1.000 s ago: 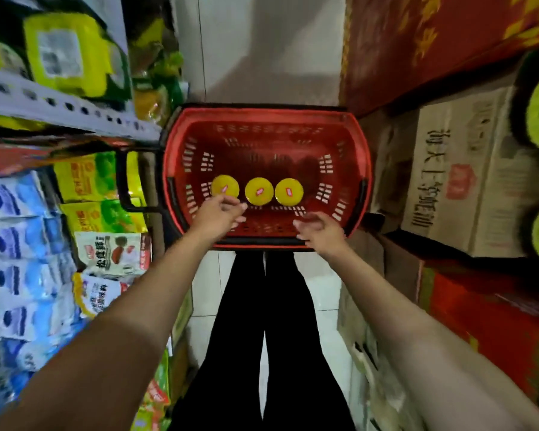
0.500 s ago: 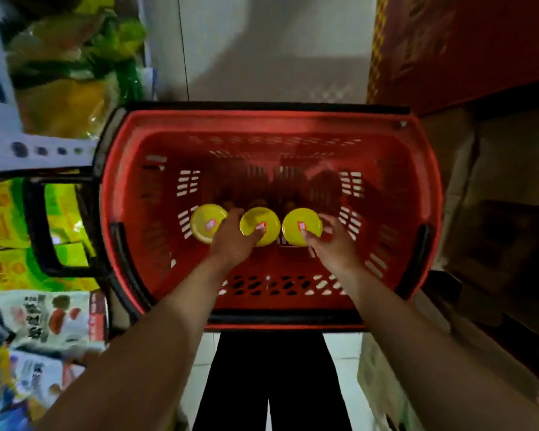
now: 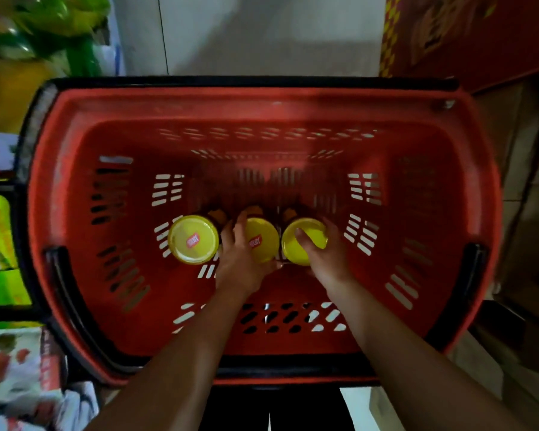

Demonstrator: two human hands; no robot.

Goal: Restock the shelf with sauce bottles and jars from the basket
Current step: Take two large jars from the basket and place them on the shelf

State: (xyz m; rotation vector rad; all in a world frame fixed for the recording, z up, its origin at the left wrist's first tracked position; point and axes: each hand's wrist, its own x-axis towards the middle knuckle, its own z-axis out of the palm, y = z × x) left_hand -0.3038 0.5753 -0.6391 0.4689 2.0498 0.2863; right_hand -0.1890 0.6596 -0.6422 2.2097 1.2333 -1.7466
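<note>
Both hands have pushed deeper since a moment ago: the left hand [image 3: 241, 262] now curls its grip round the middle jar [image 3: 263, 244], the right hand [image 3: 325, 259] round the right jar [image 3: 308, 242]. Both stand in the basket [image 3: 262, 99] beside the untouched left jar [image 3: 193, 239].

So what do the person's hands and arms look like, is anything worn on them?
The grips are two bare hands, the left hand and right hand: no gloves, rings or watch visible. The left forearm and right forearm are bare to the frame edge, no sleeves in view. Black trousers show below.
</note>
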